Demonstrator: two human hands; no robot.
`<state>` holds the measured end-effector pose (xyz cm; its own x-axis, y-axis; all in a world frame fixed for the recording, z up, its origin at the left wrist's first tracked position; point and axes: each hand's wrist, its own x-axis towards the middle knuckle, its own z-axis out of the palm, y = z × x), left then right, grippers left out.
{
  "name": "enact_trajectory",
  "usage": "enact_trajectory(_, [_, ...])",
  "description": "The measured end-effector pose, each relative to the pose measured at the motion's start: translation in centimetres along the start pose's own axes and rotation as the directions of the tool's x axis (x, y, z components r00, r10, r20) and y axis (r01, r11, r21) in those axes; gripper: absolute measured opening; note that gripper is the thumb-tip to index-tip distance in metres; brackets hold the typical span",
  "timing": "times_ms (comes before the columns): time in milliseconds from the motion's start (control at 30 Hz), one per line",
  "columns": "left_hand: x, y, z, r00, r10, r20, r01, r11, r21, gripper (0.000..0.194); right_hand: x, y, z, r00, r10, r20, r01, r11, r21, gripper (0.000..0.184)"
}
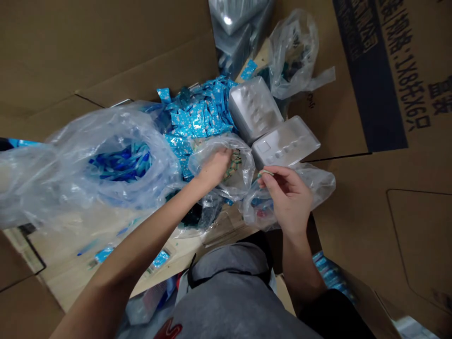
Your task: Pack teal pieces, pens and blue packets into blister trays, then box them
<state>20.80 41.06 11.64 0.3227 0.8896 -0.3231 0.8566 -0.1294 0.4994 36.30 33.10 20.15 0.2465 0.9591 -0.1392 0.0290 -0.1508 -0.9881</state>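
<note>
My left hand (216,165) reaches into a clear plastic bag (247,181) of small green and tan pieces (233,165). Its fingers curl down at the pieces, and whatever they grip is hidden. My right hand (293,200) is raised to the right of that bag, pinching a small pale green piece (265,173) between thumb and fingertips. Below this hand lies another clear bag (252,209) with something red and blue inside. Two clear plastic boxes (256,110) stand just beyond my hands, one partly behind the other.
Blue printed packets (201,110) are heaped behind the bags. On the left, a large clear bag (74,136) holds blue and teal items (123,162). A bag of dark pieces (192,214) sits beneath my left forearm. Cardboard (353,113) walls flank the wooden table (63,254).
</note>
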Motion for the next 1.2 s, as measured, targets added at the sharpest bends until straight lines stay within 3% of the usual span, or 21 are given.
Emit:
enact_trajectory(100, [-3.2,-0.3,-2.2,0.997,-0.057,-0.046,0.04,0.952,-0.305,0.018,0.3,0.1,0.4,1.0,0.0,0.02,-0.001,0.999,0.037,0.008])
enact_trajectory(167, [-5.4,0.0,-3.8,0.993,-0.097,-0.071,0.044,0.845,-0.532,0.018,0.3,0.1,1.0,0.996,0.012,0.09,-0.019,0.997,0.079,0.008])
enact_trajectory(267, [-8.3,1.3,-5.8,0.978,-0.148,-0.149,-0.004,0.698,-0.716,0.02,-0.3,-0.3,2.3,0.968,0.047,0.245,-0.082,0.987,0.135,0.01])
enact_trajectory(400, [-10.7,3.1,-7.2,0.957,-0.169,-0.236,-0.07,0.653,-0.754,0.017,-0.9,-1.1,3.4,0.962,0.013,0.274,-0.044,0.993,0.109,0.026])
enact_trajectory(533, [-11.6,3.4,-7.9,0.963,-0.149,-0.225,-0.071,0.665,-0.744,0.014,-0.8,-1.8,3.4,0.957,-0.02,0.288,-0.004,0.996,0.084,0.027])
enact_trajectory(700, [-11.8,3.2,-7.9,0.949,-0.221,-0.224,-0.045,0.608,-0.792,0.019,-0.6,-2.2,3.6,0.927,0.056,0.371,-0.105,0.988,0.115,0.013])
enact_trajectory(833, [-11.8,3.1,-7.2,0.945,-0.245,-0.217,-0.064,0.512,-0.857,0.02,-0.4,-2.0,3.8,0.933,0.125,0.339,-0.207,0.954,0.218,0.012])
enact_trajectory(933, [-11.9,3.5,-7.0,0.901,-0.307,-0.306,-0.078,0.579,-0.811,0.016,-0.4,-1.8,3.7,0.953,0.119,0.279,-0.201,0.937,0.285,0.017])
enact_trajectory(1033, [-12.1,4.3,-6.9,0.867,-0.313,-0.387,-0.077,0.684,-0.725,0.013,-0.5,-1.8,3.8,0.963,0.054,0.265,-0.122,0.962,0.244,0.014])
enact_trajectory(1133, [-12.6,5.0,-7.1,0.876,-0.255,-0.409,-0.097,0.739,-0.667,0.012,-0.9,-2.0,4.1,0.976,-0.021,0.215,-0.014,0.987,0.162,0.003])
enact_trajectory(1200, [-12.9,5.3,-7.4,0.886,-0.2,-0.417,-0.114,0.779,-0.616,0.013,-1.0,-2.2,4.2,0.983,-0.026,0.18,0.005,0.994,0.112,0.01])
